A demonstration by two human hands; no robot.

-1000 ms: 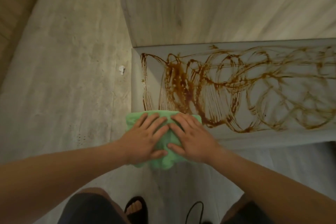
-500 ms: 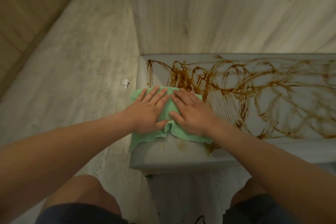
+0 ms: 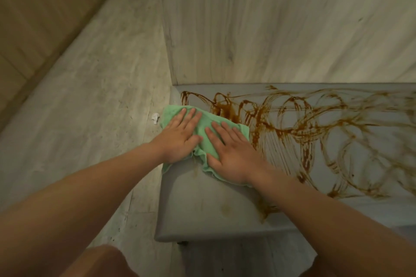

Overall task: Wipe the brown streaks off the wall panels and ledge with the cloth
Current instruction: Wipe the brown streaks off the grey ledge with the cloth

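Note:
A green cloth (image 3: pixel 203 139) lies bunched on the left end of a grey ledge (image 3: pixel 198 204). My left hand (image 3: pixel 180 135) presses flat on the cloth's left part, fingers straight and pointing toward the wall. Beside it my right hand (image 3: pixel 229 150) presses flat on the cloth's right part. Brown streaks (image 3: pixel 299 128) loop across the ledge from just behind the cloth to the right edge of view. A faint brown smear (image 3: pixel 226 209) and a drip (image 3: pixel 263 213) mark the ledge's front part. The pale wood-grain wall panel (image 3: pixel 281 24) behind shows no streaks.
Pale stone-look floor (image 3: pixel 90 101) spreads to the left of the ledge, with a small white scrap (image 3: pixel 155 118) lying on it near the ledge's corner. A tan wooden panel (image 3: pixel 40 11) rises at the far left. My knees show at the bottom edge.
Both hands have slid the cloth away from me, from the ledge's front edge up toward the wall. The strip they crossed looks mostly wiped. The camera has moved closer.

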